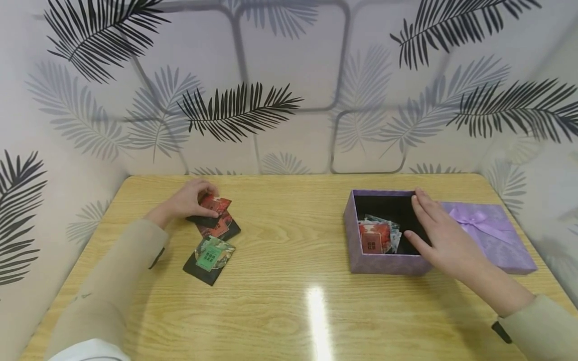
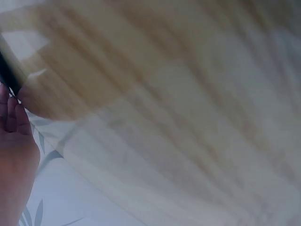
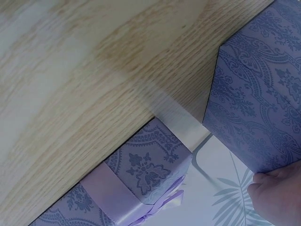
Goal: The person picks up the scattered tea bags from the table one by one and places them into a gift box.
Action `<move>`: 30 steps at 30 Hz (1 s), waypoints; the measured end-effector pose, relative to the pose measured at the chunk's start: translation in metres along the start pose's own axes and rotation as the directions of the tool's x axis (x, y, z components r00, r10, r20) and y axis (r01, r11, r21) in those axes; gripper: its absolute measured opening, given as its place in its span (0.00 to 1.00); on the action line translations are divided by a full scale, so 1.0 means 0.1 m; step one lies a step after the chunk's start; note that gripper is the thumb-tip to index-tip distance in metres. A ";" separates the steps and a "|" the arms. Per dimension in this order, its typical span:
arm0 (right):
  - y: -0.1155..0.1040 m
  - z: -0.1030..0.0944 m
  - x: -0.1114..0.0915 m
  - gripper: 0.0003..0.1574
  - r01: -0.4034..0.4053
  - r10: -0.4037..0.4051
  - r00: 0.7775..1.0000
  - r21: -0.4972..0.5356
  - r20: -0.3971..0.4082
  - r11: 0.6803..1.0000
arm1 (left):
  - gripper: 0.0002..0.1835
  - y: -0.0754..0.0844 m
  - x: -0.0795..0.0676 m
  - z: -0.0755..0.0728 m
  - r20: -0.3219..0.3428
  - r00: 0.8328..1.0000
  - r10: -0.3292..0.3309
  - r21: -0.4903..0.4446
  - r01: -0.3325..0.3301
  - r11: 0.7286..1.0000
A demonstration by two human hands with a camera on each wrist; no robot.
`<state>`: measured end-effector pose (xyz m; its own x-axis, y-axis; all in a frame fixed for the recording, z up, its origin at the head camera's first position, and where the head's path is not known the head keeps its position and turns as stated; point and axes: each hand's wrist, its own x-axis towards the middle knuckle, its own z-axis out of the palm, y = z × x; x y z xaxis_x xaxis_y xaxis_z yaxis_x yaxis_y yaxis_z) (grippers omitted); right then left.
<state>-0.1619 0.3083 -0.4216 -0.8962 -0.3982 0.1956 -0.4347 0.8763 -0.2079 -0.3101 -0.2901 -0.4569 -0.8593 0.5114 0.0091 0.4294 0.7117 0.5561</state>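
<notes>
On the left of the table, my left hand pinches a red tea packet between thumb and fingers. Below it lie another red packet and a green packet, both with dark lower parts. At right, my right hand rests with fairly straight fingers on the right rim of an open purple box; its thumb reaches over the inside. A red packet and several paler packets lie in the box. The left wrist view shows some left fingers, but not the pinched packet.
The purple lid with a ribbon bow lies right of the box, partly behind my right hand; its ribbon shows in the right wrist view. A wooden table carries everything, and a leaf-patterned wall covering borders its back and sides.
</notes>
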 end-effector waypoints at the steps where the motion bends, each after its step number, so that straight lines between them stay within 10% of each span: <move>1: 0.00 0.00 0.00 0.50 -0.003 0.003 1.000 0.001 0.003 1.000 | 0.25 -0.01 0.01 0.00 -0.010 1.000 0.009 0.011 -0.009 1.000; 8: -0.02 -0.03 -0.01 0.50 -0.019 0.019 1.000 0.003 0.016 1.000 | 0.21 -0.04 0.05 0.03 -0.043 0.998 0.036 0.031 -0.035 0.999; 30: -0.01 -0.03 0.00 0.51 -0.021 0.021 1.000 0.011 0.020 1.000 | 0.16 0.11 -0.10 -0.21 -0.046 0.980 -0.192 -0.156 0.183 0.971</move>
<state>-0.1608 0.3083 -0.4183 -0.9067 -0.3850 0.1720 -0.4165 0.8815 -0.2223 -0.3031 -0.2978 -0.4334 -0.9377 0.3421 -0.0600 0.2159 0.7094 0.6709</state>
